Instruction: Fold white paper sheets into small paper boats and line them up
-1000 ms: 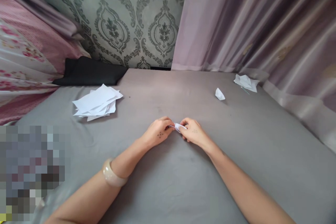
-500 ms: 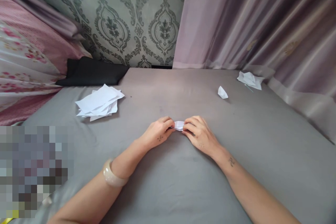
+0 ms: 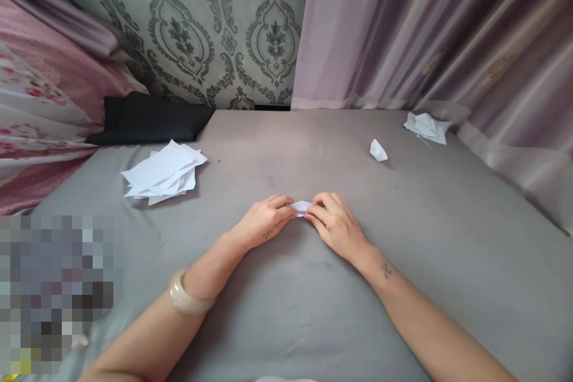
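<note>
Between my two hands is a small piece of folded white paper [image 3: 301,208], just above or on the grey sheet [image 3: 268,310]. My left hand [image 3: 267,219] pinches its left end between thumb and fingers. At the right end, my right hand [image 3: 336,222] grips it the same way. Fingertips cover both ends of the paper, so only its middle shows. A pale bangle [image 3: 190,297] circles my left forearm.
A loose stack of white paper sheets [image 3: 163,170] lies at the left. A small folded white paper [image 3: 378,150] stands at the right, with more white papers [image 3: 427,126] beyond. Black cloth [image 3: 154,120] lies at the back left; a curtain [image 3: 376,30] hangs behind.
The view has shifted slightly. My fingers have changed position on the folded paper, and its visible shape looks more pointed at the top. Both hands still hold it.
</note>
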Demonstrator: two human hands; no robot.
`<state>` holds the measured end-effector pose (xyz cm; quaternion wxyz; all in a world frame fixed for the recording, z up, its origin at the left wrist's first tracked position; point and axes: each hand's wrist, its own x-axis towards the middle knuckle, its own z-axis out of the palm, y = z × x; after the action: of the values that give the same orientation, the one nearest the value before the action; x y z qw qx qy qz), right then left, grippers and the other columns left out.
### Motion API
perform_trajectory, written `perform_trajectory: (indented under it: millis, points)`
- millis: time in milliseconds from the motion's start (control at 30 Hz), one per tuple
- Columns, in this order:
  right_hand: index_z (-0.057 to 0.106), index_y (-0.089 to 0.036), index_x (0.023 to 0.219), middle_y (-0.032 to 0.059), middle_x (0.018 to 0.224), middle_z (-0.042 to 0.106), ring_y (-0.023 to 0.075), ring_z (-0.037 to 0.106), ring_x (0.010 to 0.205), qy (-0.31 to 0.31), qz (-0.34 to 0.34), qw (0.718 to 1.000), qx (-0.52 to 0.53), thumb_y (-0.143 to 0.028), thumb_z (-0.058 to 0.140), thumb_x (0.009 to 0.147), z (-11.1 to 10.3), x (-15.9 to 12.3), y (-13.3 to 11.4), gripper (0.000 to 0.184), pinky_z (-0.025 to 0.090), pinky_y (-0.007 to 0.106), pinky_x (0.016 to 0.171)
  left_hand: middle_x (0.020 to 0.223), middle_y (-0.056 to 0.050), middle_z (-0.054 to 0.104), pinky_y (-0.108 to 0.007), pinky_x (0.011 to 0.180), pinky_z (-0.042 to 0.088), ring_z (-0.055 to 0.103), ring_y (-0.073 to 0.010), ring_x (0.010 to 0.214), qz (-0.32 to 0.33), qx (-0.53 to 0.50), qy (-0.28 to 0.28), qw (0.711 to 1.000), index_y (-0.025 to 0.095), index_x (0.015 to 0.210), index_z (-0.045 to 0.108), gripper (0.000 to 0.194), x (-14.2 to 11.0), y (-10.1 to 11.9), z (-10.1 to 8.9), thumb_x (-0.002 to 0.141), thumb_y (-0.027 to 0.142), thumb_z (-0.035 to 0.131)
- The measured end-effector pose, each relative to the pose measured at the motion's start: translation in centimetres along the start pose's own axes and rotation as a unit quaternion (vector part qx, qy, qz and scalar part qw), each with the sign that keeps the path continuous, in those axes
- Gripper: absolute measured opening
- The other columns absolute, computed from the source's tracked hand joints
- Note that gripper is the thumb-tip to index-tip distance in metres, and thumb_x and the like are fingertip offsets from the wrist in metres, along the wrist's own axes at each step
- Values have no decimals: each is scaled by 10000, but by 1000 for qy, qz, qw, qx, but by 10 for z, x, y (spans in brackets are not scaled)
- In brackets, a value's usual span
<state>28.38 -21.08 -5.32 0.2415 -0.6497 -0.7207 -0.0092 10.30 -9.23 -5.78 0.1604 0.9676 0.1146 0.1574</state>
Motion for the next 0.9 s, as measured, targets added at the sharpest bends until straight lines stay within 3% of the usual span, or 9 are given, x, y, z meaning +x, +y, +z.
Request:
perform_trajectory:
  millis: [133, 333, 900]
  points:
    - [683, -234, 897, 87, 1125, 575, 217, 523, 963, -10, 8, 1000, 9, -275, 527, 906, 2, 0, 3, 161, 472, 355, 795, 1099, -94, 624, -293, 804, 491, 584, -180, 958, -9, -3, -1, 1000, 190, 1050, 647, 320, 1, -2, 1, 976, 273, 347]
    - [666, -242, 992, 62, 969, 634, 185, 565, 889, -47, 6, 998, 50, -226, 466, 937, 3, -4, 10, 208, 492, 316, 762, 1048, -87, 650, -290, 819, 487, 575, -174, 939, -1, -52, 9, 999, 183, 1028, 657, 319, 2, -4, 0, 976, 267, 353]
    - [667, -211, 938, 69, 903, 643, 189, 555, 863, -44, -37, 998, 22, -249, 421, 961, 9, 0, 8, 250, 470, 321, 759, 1014, -109, 663, -313, 834, 492, 586, -185, 944, 45, -104, -20, 993, 163, 1092, 642, 368, 9, 0, -5, 981, 209, 294]
